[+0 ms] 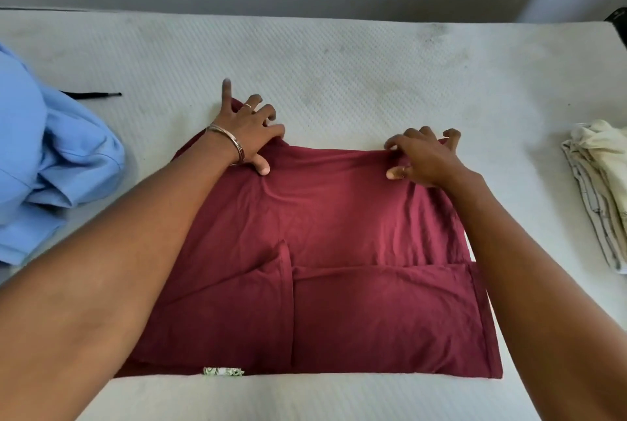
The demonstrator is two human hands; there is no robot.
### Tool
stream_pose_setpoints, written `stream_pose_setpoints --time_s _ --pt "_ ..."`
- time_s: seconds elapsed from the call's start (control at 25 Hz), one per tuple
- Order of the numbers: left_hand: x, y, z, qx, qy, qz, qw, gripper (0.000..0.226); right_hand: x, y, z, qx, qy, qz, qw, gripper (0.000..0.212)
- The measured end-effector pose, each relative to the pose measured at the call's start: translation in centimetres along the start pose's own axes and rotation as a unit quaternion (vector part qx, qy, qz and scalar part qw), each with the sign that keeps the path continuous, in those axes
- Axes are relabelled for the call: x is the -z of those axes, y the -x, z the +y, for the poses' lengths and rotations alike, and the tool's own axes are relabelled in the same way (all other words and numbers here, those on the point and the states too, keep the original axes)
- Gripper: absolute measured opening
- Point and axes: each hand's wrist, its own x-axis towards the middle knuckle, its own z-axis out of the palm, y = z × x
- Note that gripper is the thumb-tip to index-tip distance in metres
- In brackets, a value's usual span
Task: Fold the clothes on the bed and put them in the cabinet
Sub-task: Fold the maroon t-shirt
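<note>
1. Bed (339, 57) — a white textured mattress top carrying every item; its far edge is running along a pale wall.
2. Maroon garment (339, 217) — lying flat at the middle of the bed, reaching to the near edge, sides already turned in so two flaps are meeting over its near half. Its long axis is running from the near edge toward the far edge, with the gathered end pointing away from the person. Judged light, soft and limp, so it is likely creasing easily; best taken by the two far corners and drawn over in one move.
3. Blue garment (51, 163) — sitting bunched and unfolded at the left edge.
4. Cream clothes (600, 183) — lying in a loose folded stack at the right edge.
5. Left hand (247, 135) — fingers bent, pinching the maroon garment's far left corner.
6. Right hand (424, 156) — fingers bent, pinching its far right corner.
7. Black cord (91, 95) — lying beside the blue garment.
</note>
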Motion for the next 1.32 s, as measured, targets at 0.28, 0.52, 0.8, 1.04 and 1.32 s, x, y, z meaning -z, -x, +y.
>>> stream_pose_setpoints --time_s 0.28,0.52,0.8,1.04,1.32 --pt "1.0 2.1 -1.4 -0.002 0.262 0.005 0.965 0.044 0.7 1.9 2.3 -0.033 0.043 0.036 0.998 0.018" --pt "0.2 8.8 -1.8 0.018 0.325 0.055 0.944 0.063 0.5 9.3 1.3 -0.087 0.018 0.159 0.983 0.016" --pt "-2.2 20.9 6.0 0.053 0.28 0.089 0.954 0.038 -3.8 20.0 -1.1 -0.15 -0.078 0.17 0.971 0.023" --pt "-5.7 26.4 12.9 0.217 0.166 -0.014 0.962 0.073 -7.3 24.4 -2.0 -0.249 -0.078 0.093 0.961 0.036" --pt "-5.4 27.7 13.9 0.357 0.226 0.054 0.905 0.025 -7.7 26.2 -10.5 -0.118 -0.176 0.086 0.973 0.035"
